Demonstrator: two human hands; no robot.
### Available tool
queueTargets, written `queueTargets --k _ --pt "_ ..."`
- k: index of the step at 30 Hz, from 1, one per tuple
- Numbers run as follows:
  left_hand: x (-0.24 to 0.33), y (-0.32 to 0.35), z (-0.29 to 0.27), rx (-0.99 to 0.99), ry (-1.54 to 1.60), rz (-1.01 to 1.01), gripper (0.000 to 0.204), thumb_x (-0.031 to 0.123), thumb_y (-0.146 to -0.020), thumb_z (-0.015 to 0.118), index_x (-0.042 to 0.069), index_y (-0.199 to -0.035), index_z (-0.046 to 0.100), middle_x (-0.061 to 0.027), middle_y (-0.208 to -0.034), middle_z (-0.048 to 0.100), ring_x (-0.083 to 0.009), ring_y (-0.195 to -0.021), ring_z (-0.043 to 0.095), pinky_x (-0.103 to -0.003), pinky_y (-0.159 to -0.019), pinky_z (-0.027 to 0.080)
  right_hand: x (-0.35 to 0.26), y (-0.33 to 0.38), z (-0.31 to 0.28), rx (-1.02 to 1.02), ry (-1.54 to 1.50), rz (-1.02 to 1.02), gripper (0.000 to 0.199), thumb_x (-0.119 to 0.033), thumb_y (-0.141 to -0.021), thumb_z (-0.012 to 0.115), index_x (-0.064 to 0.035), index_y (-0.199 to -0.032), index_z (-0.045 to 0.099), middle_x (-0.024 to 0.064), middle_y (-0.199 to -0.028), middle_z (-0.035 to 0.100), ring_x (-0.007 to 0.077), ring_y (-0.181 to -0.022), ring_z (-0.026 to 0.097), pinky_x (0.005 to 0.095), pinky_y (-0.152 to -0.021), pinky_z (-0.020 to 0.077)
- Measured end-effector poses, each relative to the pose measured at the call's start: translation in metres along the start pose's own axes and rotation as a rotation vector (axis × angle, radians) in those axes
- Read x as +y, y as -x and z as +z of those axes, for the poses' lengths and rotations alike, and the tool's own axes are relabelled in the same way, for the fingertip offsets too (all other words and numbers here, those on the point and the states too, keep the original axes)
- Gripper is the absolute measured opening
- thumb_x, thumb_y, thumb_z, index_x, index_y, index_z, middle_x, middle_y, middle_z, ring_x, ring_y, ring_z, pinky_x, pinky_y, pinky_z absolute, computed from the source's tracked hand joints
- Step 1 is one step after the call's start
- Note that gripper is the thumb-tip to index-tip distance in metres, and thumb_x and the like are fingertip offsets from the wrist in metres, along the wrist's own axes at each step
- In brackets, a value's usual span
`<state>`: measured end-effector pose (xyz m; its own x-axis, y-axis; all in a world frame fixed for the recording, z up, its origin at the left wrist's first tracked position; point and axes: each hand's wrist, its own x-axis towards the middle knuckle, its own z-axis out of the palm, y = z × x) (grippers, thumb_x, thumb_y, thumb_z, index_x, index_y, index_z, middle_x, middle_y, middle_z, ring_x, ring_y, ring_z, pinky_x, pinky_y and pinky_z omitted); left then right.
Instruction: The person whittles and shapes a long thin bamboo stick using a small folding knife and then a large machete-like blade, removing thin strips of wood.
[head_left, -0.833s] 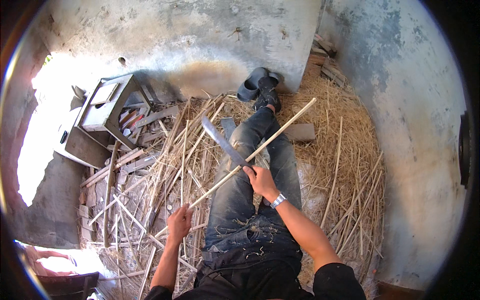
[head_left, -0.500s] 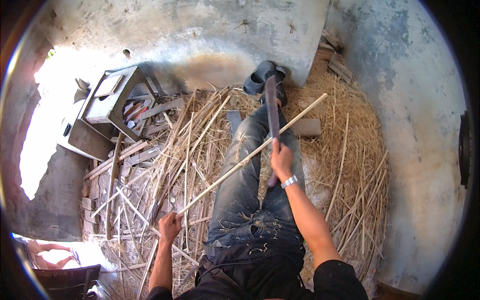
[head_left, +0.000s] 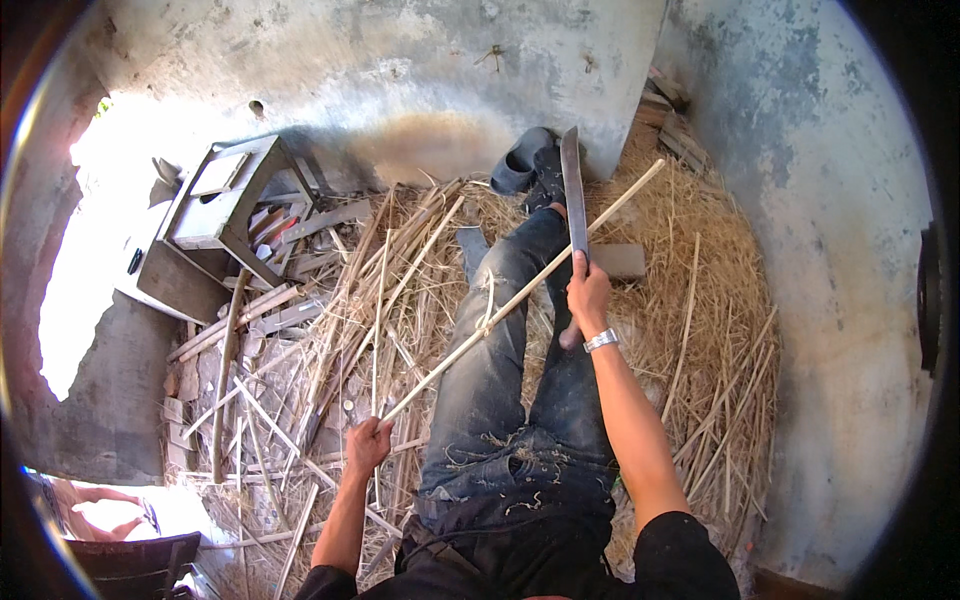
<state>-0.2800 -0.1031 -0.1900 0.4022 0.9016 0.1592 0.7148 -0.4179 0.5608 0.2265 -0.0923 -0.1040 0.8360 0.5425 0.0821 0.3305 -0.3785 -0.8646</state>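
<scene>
A long pale bamboo or wood strip [head_left: 450, 357] slants over my outstretched legs, from lower left to upper right. My left hand [head_left: 368, 445] is closed around its near end. My right hand [head_left: 588, 292] grips the handle of a machete [head_left: 573, 185], whose dark blade points away from me. Blade and strip cross just beyond my right fist; whether they touch, I cannot tell. A thin pale shaving [head_left: 490, 298] curls beside the strip above my left thigh.
Bamboo strips and sticks [head_left: 345, 320] litter the floor at left, with straw-like shavings [head_left: 690, 300] at right. A small wooden stool-like frame [head_left: 235, 205] stands far left. My dark clog [head_left: 520, 165] is near the back wall [head_left: 400, 70]. A flat block [head_left: 618, 261] lies right of my legs.
The machete and my right hand have moved to the right, and the blade now shows more of its flat side. My left hand and the strip have also shifted slightly right.
</scene>
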Motion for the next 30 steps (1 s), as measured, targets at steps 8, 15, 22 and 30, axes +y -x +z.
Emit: queueTargets --k 8,15,22,30 --pt "0.067 -0.045 0.039 0.016 0.138 -0.052 0.039 0.03 -0.095 0.075 0.001 -0.074 0.06 -0.0224 -0.059 0.056 -0.0427 -0.054 0.059 -0.047 -0.052 0.044 -0.011 0.119 0.02 -0.586 0.269 -0.351 0.055 -0.047 -0.104 0.057 -0.0006 -0.077 0.064 0.0266 -0.071 0.065 0.0479 -0.072 0.066 0.0556 -0.062 0.0474" --pt "0.037 -0.026 0.035 0.054 0.094 -0.012 0.028 0.025 -0.091 0.079 0.003 -0.08 0.065 -0.0195 -0.061 0.06 -0.039 -0.054 0.061 -0.044 -0.051 0.045 0.05 -0.013 -0.029 -0.067 0.081 -0.166 0.062 -0.051 -0.105 0.054 0.0015 -0.076 0.067 0.0207 -0.064 0.064 0.0392 -0.06 0.065 0.0494 -0.059 0.0458" --pt "0.065 -0.045 0.034 0.132 0.108 0.094 0.024 0.021 -0.088 0.081 0.005 -0.078 0.065 -0.0167 -0.064 0.062 -0.0367 -0.055 0.063 -0.044 -0.051 0.047 0.017 0.019 -0.037 -0.214 0.2 -0.153 0.061 -0.051 -0.105 0.053 0.0014 -0.077 0.068 0.0209 -0.064 0.065 0.0394 -0.063 0.068 0.0509 -0.062 0.0502" --pt "0.062 -0.048 0.036 0.12 0.053 0.065 0.028 0.024 -0.089 0.081 0.004 -0.076 0.066 -0.0162 -0.058 0.058 -0.0348 -0.049 0.059 -0.043 -0.049 0.045 -0.015 0.051 -0.024 -0.39 0.248 -0.37 0.051 -0.046 -0.104 0.058 -0.0012 -0.081 0.068 0.0242 -0.074 0.068 0.0467 -0.071 0.067 0.0544 -0.062 0.0489"
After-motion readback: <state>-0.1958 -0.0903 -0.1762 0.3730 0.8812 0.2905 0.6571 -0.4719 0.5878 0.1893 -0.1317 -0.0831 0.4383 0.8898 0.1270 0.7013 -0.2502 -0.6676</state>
